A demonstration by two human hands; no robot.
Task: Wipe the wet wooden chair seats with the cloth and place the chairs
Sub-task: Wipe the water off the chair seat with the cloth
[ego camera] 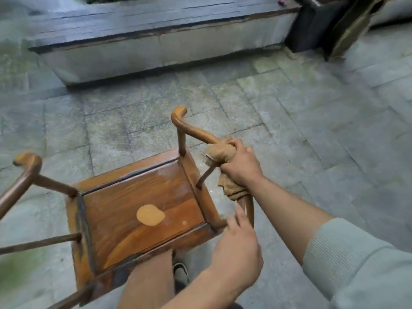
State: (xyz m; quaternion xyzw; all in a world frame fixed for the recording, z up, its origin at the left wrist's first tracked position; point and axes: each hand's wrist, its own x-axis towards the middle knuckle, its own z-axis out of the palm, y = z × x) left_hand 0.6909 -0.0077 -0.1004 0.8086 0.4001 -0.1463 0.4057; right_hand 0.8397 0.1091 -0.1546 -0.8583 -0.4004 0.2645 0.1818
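head | right hand (239,166) grips cloth (220,153) around chair (142,210) armrest, right of seat; left hand (236,241) fingers loosely spread at seat's near-right corner, holding nothing | risk: wet rail; cloth could slip; chair tips

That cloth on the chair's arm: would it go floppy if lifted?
Probably floppy: the cloth is bunched under the right hand and its tail droops below the armrest. It looks thin, so likely light, perhaps heavier if damp.
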